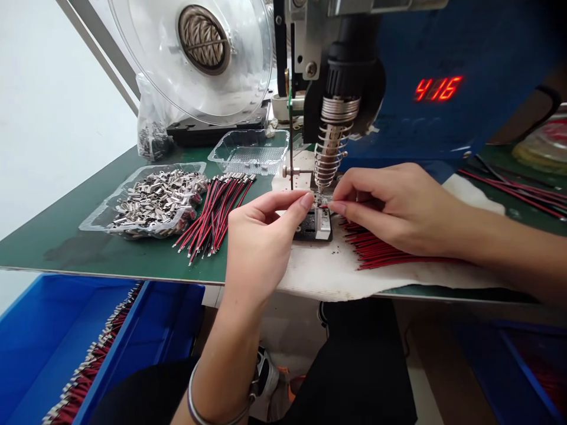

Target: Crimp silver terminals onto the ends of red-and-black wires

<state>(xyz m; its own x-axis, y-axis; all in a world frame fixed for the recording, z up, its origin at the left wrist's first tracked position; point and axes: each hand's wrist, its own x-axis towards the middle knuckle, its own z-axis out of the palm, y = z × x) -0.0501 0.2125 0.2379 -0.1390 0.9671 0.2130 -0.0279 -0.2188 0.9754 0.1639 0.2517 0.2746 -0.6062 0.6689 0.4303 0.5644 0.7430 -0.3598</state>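
From the head camera, both hands meet at a small fixture block (319, 223) that sits on a white cloth (328, 268) under the coiled tip of a soldering tool (331, 147). The left hand (259, 245) pinches thumb and forefinger together just at the block's top left; a tiny metal piece seems to sit in that grip, though it is too small to tell for certain. The right hand (390, 206) comes in from the right, its thumb and forefinger closed on the end of a thin wire (325, 202) right above the block, so the two grips almost touch. Under the right palm lies a bundle of red wires (385, 251) on the cloth. To the left, on the green surface (88, 248), a second bundle of red and black wires (212, 218) fans out beside a clear tray of metal terminals (150, 200). An empty-looking clear tray (250, 150) stands behind them. A red display (438, 88) on the blue machine reads 416. A blue bin (53, 342) below the surface holds finished wires.
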